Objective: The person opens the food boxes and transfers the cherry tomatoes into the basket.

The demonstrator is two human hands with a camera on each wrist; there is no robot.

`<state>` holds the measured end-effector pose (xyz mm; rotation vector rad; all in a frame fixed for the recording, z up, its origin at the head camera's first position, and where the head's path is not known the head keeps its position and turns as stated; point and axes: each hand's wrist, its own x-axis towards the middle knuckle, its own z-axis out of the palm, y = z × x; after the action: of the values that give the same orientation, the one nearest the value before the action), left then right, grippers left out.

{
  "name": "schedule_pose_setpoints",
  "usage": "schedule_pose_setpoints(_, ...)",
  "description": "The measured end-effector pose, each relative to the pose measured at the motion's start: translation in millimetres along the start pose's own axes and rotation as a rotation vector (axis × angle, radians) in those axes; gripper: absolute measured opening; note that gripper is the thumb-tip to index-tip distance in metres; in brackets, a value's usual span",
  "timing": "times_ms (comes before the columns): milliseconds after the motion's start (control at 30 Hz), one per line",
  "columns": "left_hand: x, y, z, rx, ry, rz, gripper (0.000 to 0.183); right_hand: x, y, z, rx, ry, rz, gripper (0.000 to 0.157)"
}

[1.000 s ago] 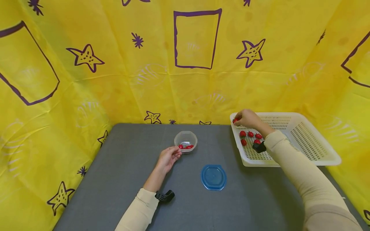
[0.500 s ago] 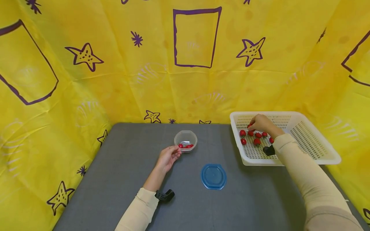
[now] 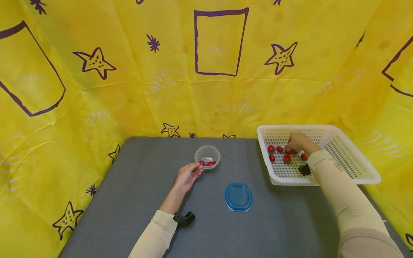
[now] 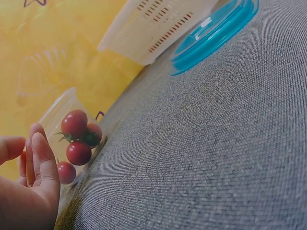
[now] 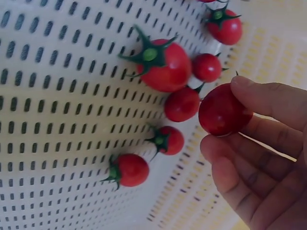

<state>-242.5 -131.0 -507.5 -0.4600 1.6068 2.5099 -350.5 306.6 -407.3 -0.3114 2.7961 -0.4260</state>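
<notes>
In the basket at the right, my right hand (image 3: 299,142) pinches a cherry tomato (image 5: 222,111) between thumb and fingers. Several other cherry tomatoes (image 5: 163,67) with green stems lie on the basket floor below it. My left hand (image 3: 188,175) stays at the near left side of a small clear plastic container (image 3: 207,152), its fingertips right at the rim. Seen from the left wrist, those fingers (image 4: 44,155) are loosely extended, with thumb and fingertips close together. A few cherry tomatoes (image 4: 75,123) sit inside the container.
The white perforated basket (image 3: 351,174) fills the back right of the grey table (image 3: 135,186). A blue lid (image 3: 238,197) lies flat between container and basket. Yellow patterned cloth (image 3: 129,100) hangs behind and along both sides.
My right hand has moved rightward within the basket from its far left corner, carrying a tomato toward the others. The left hand and container have stayed in place.
</notes>
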Motion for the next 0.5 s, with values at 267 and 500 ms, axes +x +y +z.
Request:
schedule_pose_setpoints(267,0.8,1.1,1.0,0.000,0.000,-0.002,0.008,-1,11,4.5,0.039,-0.063,0.075,0.014)
schedule_pose_setpoints(500,0.7,0.6,2.0,0.003,0.006,-0.008,0.020,1,19,9.6,0.032,-0.132,0.118,0.016)
